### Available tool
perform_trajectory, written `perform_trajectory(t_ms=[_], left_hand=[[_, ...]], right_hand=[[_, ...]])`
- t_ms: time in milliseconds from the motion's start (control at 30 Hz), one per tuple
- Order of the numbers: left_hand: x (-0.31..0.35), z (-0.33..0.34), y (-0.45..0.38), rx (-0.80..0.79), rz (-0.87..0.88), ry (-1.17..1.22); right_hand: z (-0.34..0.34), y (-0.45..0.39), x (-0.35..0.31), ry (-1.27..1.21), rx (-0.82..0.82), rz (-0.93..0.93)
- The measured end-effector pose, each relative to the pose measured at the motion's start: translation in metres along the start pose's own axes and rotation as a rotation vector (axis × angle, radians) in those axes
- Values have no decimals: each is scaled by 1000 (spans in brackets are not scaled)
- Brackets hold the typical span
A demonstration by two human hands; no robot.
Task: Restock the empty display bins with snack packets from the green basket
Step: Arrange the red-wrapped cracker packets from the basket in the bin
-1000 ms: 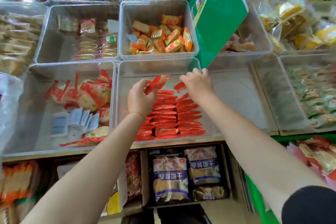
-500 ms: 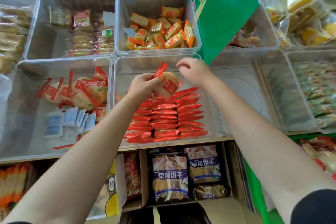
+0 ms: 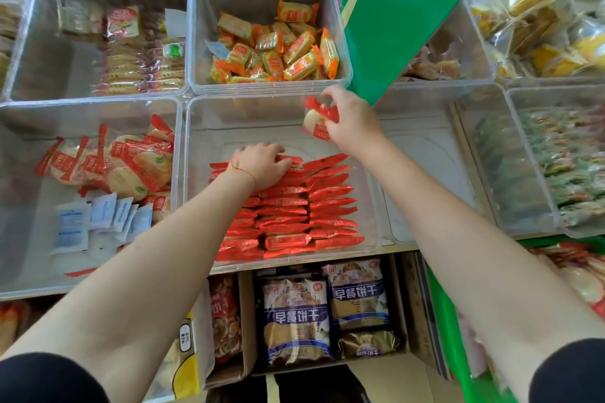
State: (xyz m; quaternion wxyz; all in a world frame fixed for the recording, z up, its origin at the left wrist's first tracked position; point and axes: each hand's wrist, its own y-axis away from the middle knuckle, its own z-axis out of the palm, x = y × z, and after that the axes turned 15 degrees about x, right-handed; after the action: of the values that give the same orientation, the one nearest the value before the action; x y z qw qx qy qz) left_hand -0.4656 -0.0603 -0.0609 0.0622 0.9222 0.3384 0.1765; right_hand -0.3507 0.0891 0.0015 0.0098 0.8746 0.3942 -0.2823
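Packet [image 3: 319, 119] passed to right hand [image 3: 352, 123] grip; left hand [image 3: 262, 163] flat, released, pressing red rows [image 3: 294, 209] in bin [image 3: 281, 114].

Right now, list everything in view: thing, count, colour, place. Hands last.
Red packets: three rows, count unclear, red; standing in the front centre bin.
Held packet: one, red and clear; above that bin's far end.
Orange packets: loose pile, orange-yellow; bin behind.
Round cracker packets: several, red-trimmed; front left bin.
White sachets: several, white-blue; same bin, nearer.
Green packets: many, green; right bin.
Green sign: one; leaning over the far bins.
Biscuit bags: two, blue; carton below.
Green basket: one; lower right.
Left hand: on the red rows' far end.
Right hand: holds the single packet.
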Motion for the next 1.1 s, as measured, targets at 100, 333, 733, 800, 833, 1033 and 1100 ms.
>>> perform_trajectory(t_ms=[100, 333, 733, 800, 833, 1033, 1100], left_hand=[[-2, 5, 0, -83, -5, -27], [-4, 2, 1, -43, 17, -73], [-9, 6, 14, -30, 29, 17], [-9, 4, 21, 18, 74, 6], [-9, 4, 25, 45, 92, 9], [12, -7, 78, 449, 143, 328], [37, -12, 109, 555, 120, 466]], right_hand=[[11, 10, 1, 181, -125, -181], [36, 25, -1, 569, -300, -378], [38, 35, -8, 535, -516, -127], [36, 41, -8, 482, -450, -109], [35, 45, -7, 439, -389, -98], [6, 118, -19, 18, 113, -43], [-13, 154, -20, -34, 238, -18]])
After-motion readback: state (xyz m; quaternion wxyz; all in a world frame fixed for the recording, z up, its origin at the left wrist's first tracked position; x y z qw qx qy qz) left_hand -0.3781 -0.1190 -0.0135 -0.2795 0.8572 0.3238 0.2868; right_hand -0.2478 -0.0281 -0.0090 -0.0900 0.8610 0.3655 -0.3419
